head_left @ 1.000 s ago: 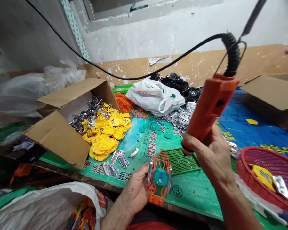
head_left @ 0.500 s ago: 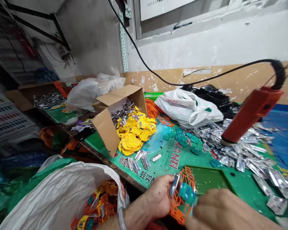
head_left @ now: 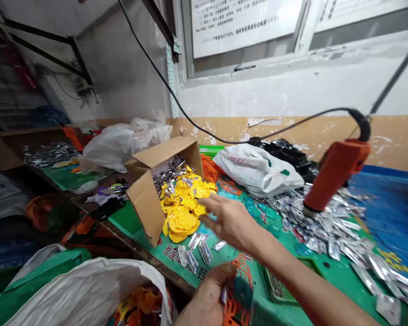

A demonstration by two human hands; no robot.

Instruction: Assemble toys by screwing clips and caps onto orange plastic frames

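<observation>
My left hand [head_left: 209, 296] is low at the front edge, gripping an orange plastic frame [head_left: 237, 294] with a teal piece and a silver strip on it. My right hand [head_left: 229, 219] reaches out over the green mat [head_left: 285, 240], fingers apart and holding nothing, just above the yellow plastic parts [head_left: 183, 213] that spill from a tipped cardboard box [head_left: 148, 197]. Several silver strips [head_left: 197, 246] lie below it. The orange electric screwdriver [head_left: 333, 174] hangs free on its black cord to the right.
A white plastic bag [head_left: 258, 167] and a heap of silver pieces [head_left: 329, 226] lie further back and right. A large white sack [head_left: 78, 294] with coloured parts stands at the lower left. A green perforated tray [head_left: 279, 283] sits by my forearm. Another bench stands at the left.
My right hand has let go of the orange screwdriver, which now hangs free, and has reached left toward the yellow parts. The view has turned left and upward; the left hand keeps the frame.
</observation>
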